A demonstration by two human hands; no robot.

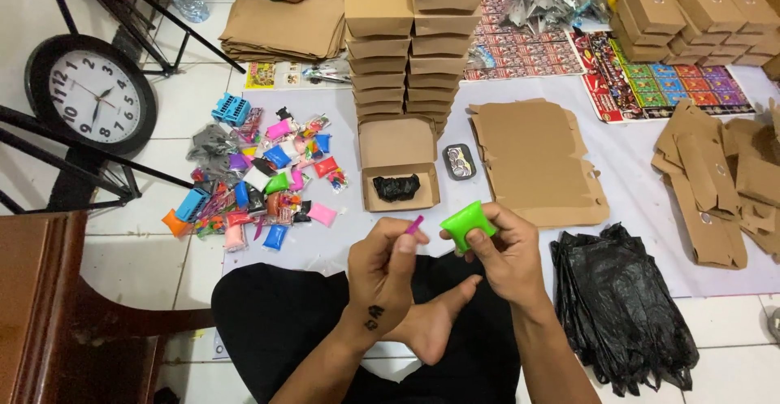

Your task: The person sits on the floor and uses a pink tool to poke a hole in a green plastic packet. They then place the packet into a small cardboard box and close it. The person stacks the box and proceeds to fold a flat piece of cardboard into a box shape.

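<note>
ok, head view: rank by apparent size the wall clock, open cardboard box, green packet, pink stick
1. wall clock
2. open cardboard box, a little smaller in frame
3. green packet in right hand, nearer the camera, so flattered
4. pink stick in left hand

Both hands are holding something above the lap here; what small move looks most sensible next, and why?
Probably carry the green packet in the right hand and the pink stick in the left hand forward to the open cardboard box: it sits directly ahead, holding only a black bundle.
</note>
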